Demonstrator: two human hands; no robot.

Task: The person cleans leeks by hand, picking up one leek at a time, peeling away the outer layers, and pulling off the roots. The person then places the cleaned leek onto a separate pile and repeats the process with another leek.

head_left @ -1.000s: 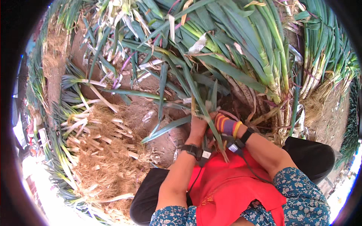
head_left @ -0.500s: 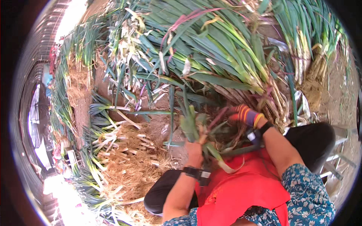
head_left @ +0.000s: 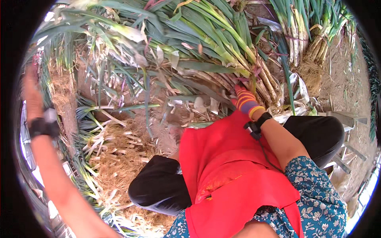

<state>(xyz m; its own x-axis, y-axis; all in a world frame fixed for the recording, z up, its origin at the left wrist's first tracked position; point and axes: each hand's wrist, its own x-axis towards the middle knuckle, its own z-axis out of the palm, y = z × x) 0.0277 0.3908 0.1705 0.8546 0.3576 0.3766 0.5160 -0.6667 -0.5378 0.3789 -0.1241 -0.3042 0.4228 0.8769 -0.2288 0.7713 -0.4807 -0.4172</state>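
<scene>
My bare left hand (head_left: 32,91) is flung out to the far left, smeared by motion, so its grip cannot be made out. Long green leaves (head_left: 65,24) blur just above it. My right hand (head_left: 247,101), in a striped orange and purple glove, reaches to the pale lower stalks of a big bundle of leeks (head_left: 206,33). Its fingers close around leek stalks (head_left: 226,80) near a pinkish tie, the fingertips partly hidden among them. That bundle lies slantwise in front of me, leaves toward the upper left.
Trimmed leeks (head_left: 119,158) with tangled tan roots lie in a heap to the left. Tied leek bundles (head_left: 295,37) stand at the upper right. Loose leaf scraps (head_left: 200,105) litter the soil before my red apron (head_left: 234,158). A metal frame (head_left: 347,119) is beside my right knee.
My left hand has swung from in front of my lap to the far left; the leafy leeks it held there have left my lap. My right hand has moved up to the big bundle's stalks.
</scene>
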